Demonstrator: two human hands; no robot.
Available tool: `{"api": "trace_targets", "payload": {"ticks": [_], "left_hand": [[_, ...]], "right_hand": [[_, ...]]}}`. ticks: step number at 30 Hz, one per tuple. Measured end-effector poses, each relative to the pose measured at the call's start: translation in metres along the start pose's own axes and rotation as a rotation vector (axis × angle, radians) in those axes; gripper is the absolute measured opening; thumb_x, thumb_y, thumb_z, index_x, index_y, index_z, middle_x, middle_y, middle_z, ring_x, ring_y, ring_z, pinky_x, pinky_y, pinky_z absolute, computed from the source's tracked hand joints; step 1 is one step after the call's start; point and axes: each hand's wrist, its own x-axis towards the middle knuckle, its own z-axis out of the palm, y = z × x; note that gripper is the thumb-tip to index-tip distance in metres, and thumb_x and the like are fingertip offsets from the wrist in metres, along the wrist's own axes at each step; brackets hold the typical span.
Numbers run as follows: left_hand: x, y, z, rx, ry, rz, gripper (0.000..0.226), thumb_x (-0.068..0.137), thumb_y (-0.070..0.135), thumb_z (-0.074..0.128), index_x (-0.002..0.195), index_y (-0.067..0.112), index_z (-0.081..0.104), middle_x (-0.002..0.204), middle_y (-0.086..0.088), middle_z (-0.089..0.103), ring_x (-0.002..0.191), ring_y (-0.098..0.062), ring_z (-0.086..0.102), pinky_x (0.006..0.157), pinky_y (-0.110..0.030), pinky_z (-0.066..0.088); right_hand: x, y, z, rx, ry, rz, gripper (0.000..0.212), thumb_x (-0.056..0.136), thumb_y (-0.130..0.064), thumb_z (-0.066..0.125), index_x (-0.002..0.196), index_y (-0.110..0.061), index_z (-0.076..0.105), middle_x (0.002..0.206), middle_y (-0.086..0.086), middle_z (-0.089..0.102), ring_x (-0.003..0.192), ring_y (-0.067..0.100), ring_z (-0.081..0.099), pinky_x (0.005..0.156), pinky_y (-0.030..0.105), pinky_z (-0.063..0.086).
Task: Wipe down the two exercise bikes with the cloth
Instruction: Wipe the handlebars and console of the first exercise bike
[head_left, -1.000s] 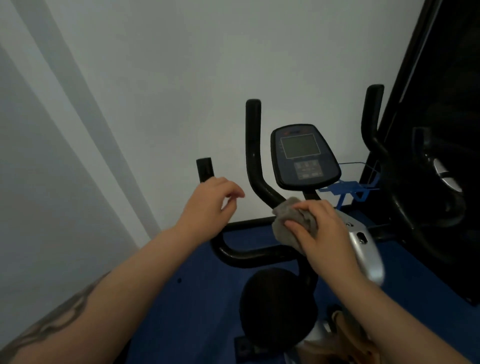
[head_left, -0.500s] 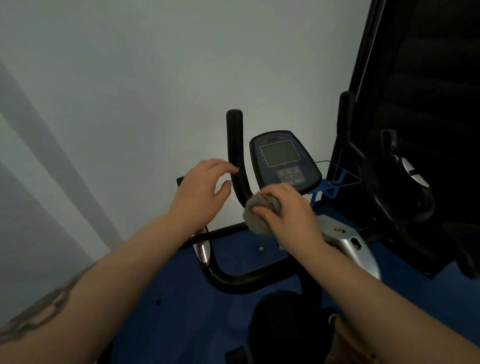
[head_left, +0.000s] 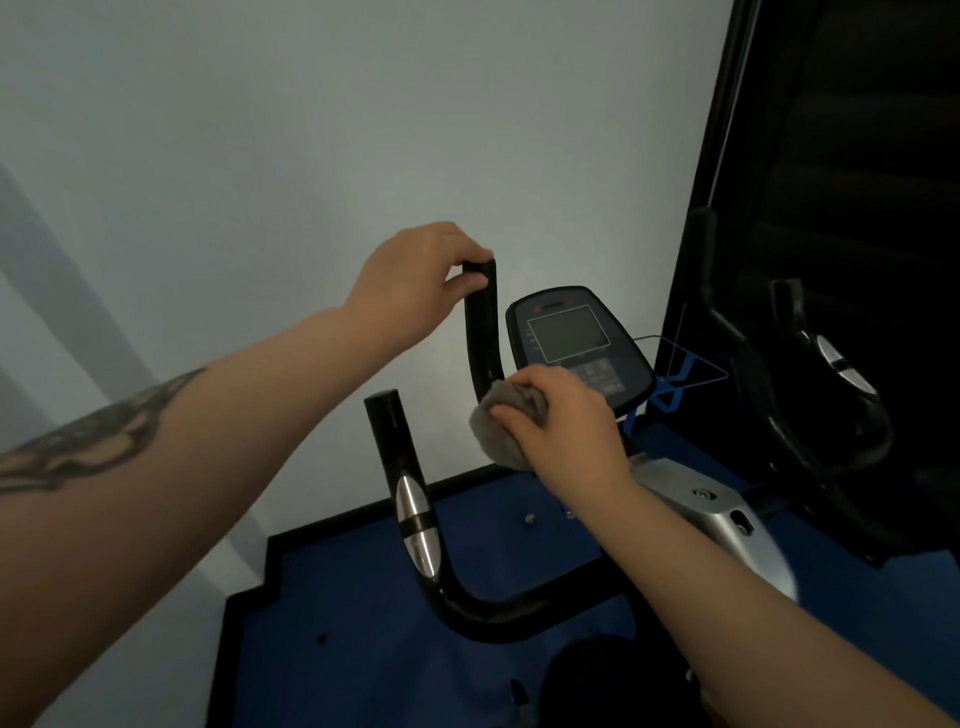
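Note:
The near exercise bike stands in front of me, with black handlebars (head_left: 480, 332), a dark console (head_left: 571, 338) and a silver frame cover (head_left: 711, 514). My left hand (head_left: 415, 280) grips the top end of the upright handlebar. My right hand (head_left: 566, 421) holds a bunched grey cloth (head_left: 498, 426) against the base of that same bar, just below the console. A lower handlebar with a silver sensor (head_left: 415, 519) curves in the foreground. The second bike (head_left: 821, 374) stands at the right, dark and partly hidden in shadow.
A white wall fills the background close behind the bikes. Blue floor mats with black edging (head_left: 363, 623) lie under them. A blue bottle holder (head_left: 670, 379) sticks out right of the console. The black seat (head_left: 597, 680) is at the bottom.
My left hand rose from open in front of the bar and took hold of the top of the upright handlebar. My right hand with the cloth stayed at the bar's base.

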Motion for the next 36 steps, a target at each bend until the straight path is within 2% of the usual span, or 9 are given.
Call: {"api": "trace_targets", "payload": {"ticks": [5,8,12,17,22,25,27,32,36], "left_hand": [[0.005,-0.002,0.004,-0.051,0.069,-0.054,0.025,0.085,0.017,0.071,0.11,0.015,0.072,0.103,-0.003,0.068,0.092,-0.018,0.06,0.079,-0.022,0.038],[0.008,-0.002,0.002,-0.072,0.056,-0.08,0.025,0.083,0.017,0.073,0.108,0.016,0.073,0.101,-0.002,0.068,0.089,-0.016,0.06,0.08,-0.025,0.041],[0.014,-0.003,-0.002,-0.082,0.012,-0.099,0.025,0.082,0.018,0.075,0.107,0.018,0.073,0.101,-0.001,0.069,0.091,-0.018,0.062,0.087,-0.033,0.046],[0.017,-0.004,-0.001,-0.109,-0.004,-0.134,0.025,0.08,0.018,0.077,0.105,0.02,0.075,0.099,0.001,0.069,0.092,-0.018,0.062,0.087,-0.034,0.047],[0.014,-0.002,0.001,-0.102,-0.003,-0.148,0.024,0.08,0.017,0.076,0.103,0.021,0.075,0.098,0.002,0.069,0.09,-0.016,0.062,0.084,-0.03,0.045],[0.014,-0.004,0.004,-0.107,0.025,-0.14,0.023,0.079,0.015,0.076,0.102,0.02,0.076,0.095,0.003,0.069,0.085,-0.014,0.061,0.08,-0.026,0.044],[0.012,-0.006,0.005,-0.153,0.044,-0.14,0.023,0.078,0.014,0.078,0.1,0.019,0.076,0.093,0.004,0.069,0.083,-0.013,0.061,0.08,-0.027,0.045],[0.011,-0.007,-0.001,-0.228,0.02,-0.142,0.022,0.081,0.011,0.074,0.102,0.019,0.076,0.096,0.004,0.072,0.088,-0.012,0.064,0.087,-0.028,0.048],[0.002,-0.013,-0.002,-0.266,0.015,-0.135,0.025,0.093,0.008,0.06,0.11,0.019,0.073,0.11,0.006,0.072,0.102,-0.006,0.063,0.087,-0.004,0.039]], "right_hand": [[-0.018,0.017,-0.009,0.027,0.014,0.002,0.025,0.078,-0.039,0.076,0.1,-0.031,0.067,0.091,-0.018,0.064,0.088,-0.007,0.058,0.072,0.007,0.047],[0.019,0.002,0.007,0.09,0.088,0.059,0.019,0.083,-0.032,0.075,0.099,-0.023,0.069,0.085,-0.012,0.066,0.08,-0.002,0.06,0.069,0.01,0.046],[0.038,0.0,0.016,0.255,0.192,0.146,0.016,0.084,-0.03,0.074,0.096,-0.022,0.066,0.081,-0.017,0.062,0.078,-0.01,0.058,0.065,0.002,0.042],[0.021,0.028,-0.001,0.224,-0.063,0.193,0.013,0.085,-0.032,0.072,0.084,-0.033,0.059,0.084,-0.017,0.063,0.08,-0.012,0.059,0.062,0.005,0.044],[0.072,0.001,0.004,0.493,0.007,0.318,0.02,0.095,-0.019,0.06,0.115,-0.014,0.062,0.109,0.002,0.065,0.103,0.013,0.06,0.083,0.021,0.049],[0.046,0.006,0.002,0.535,-0.103,0.251,0.019,0.094,-0.016,0.062,0.109,-0.026,0.064,0.104,-0.008,0.067,0.095,0.003,0.063,0.068,0.01,0.049],[0.022,0.014,-0.004,0.4,-0.167,0.173,0.02,0.09,-0.017,0.067,0.1,-0.034,0.065,0.097,-0.012,0.068,0.091,-0.006,0.062,0.068,0.008,0.049],[0.067,-0.015,-0.004,0.451,0.195,0.144,0.011,0.09,-0.016,0.067,0.1,-0.021,0.066,0.088,-0.011,0.068,0.084,-0.004,0.062,0.072,0.014,0.05],[0.058,-0.029,0.018,0.415,0.246,0.124,0.024,0.09,-0.016,0.066,0.113,-0.025,0.066,0.099,-0.011,0.07,0.093,-0.002,0.064,0.082,0.021,0.054]]}}
